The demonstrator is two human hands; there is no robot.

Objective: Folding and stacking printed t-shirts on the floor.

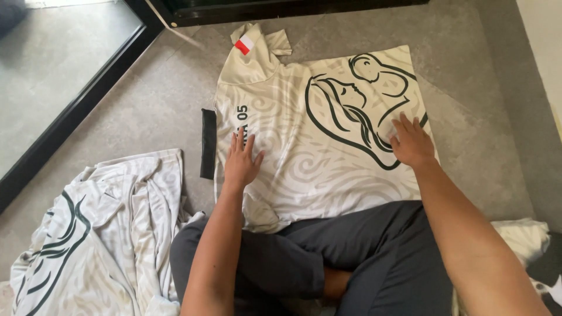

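A cream shirt [304, 123] with a pale swirl pattern and a dark line drawing lies spread flat on the grey floor in front of my crossed legs. My left hand [241, 159] rests palm down on its left part, fingers apart, near the dark printed characters. My right hand [411, 142] presses flat on the right part, over the line drawing. One sleeve [257, 41] with a small red and white patch sticks out at the top. Neither hand holds anything.
A second shirt of the same pattern [99, 234] lies crumpled on the floor at the left. A black cuff-like strip [208, 143] sits beside the spread shirt. A black door frame [76, 105] runs along the upper left. More cloth [527, 240] lies at the right.
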